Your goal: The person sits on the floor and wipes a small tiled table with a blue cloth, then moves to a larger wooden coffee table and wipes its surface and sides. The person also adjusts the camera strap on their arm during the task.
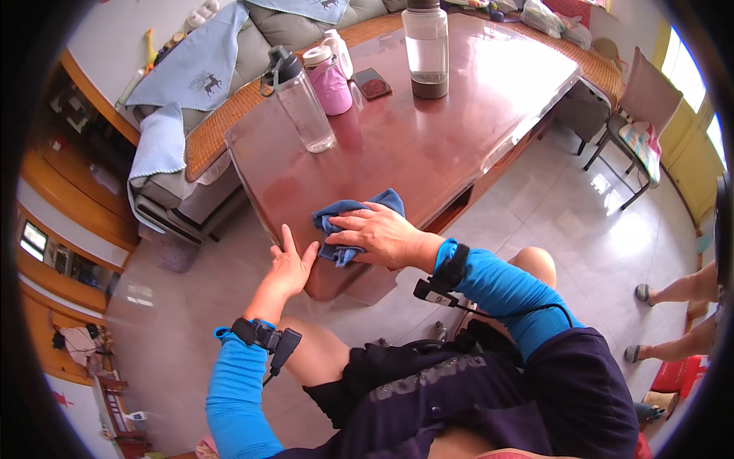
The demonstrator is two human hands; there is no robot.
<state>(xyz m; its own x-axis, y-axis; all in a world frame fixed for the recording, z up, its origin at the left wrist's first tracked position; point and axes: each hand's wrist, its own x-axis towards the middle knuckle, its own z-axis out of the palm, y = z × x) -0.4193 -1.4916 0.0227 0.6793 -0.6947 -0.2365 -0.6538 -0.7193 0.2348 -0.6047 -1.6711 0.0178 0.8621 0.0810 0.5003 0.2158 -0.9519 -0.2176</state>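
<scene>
Under my right hand (381, 235) is a bunched blue cloth (391, 199), pressed on the near end of a reddish-brown table (413, 149) with a clear cover. The fingers lie spread over the cloth, and part of it shows beyond the fingertips. My left hand (289, 267) rests at the table's left near edge, fingers apart, with nothing in it. Its thumb comes close to the cloth; whether they touch I cannot tell.
Farther along the table stand a clear bottle with a dark lid (304, 109), a pink-covered bottle (330, 83), a white bottle (339, 49), a dark flat case (371, 84) and a tall water bottle (427, 57). A sofa (229, 63) borders the far side. At right are a chair (636, 126) and another person's legs (679, 287).
</scene>
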